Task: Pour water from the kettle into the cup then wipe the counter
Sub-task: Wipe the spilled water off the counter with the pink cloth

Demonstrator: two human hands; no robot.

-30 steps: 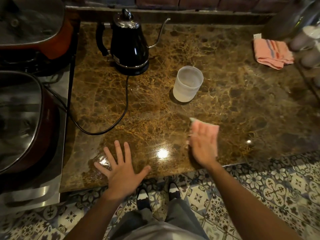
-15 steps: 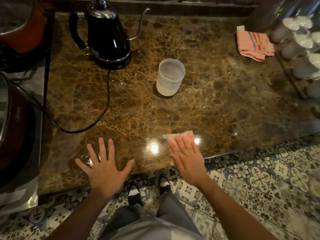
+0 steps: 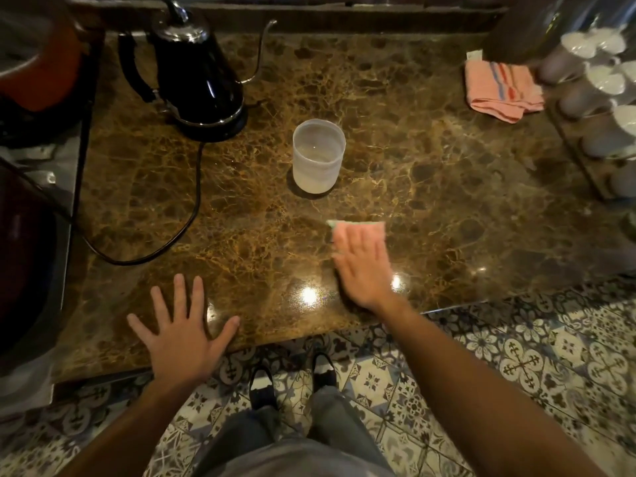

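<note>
A black gooseneck kettle (image 3: 196, 77) stands on its base at the back left of the brown marble counter (image 3: 447, 187). A frosted cup (image 3: 318, 156) stands upright in the middle with a little water in it. My right hand (image 3: 361, 266) presses flat on a pink sponge cloth (image 3: 358, 230) just in front of and to the right of the cup. Only the cloth's far edge shows beyond my fingers. My left hand (image 3: 182, 332) lies flat on the counter near its front edge, fingers spread, holding nothing.
The kettle's black cord (image 3: 192, 215) loops across the left of the counter. A folded pink striped towel (image 3: 499, 91) lies at the back right, beside a rack of white cups (image 3: 605, 108). Pots sit on a stove (image 3: 31, 208) to the left. Patterned floor tiles lie below.
My right hand has slid the pink cloth back away from the front edge, toward the cup. The left hand has stayed flat in place.
</note>
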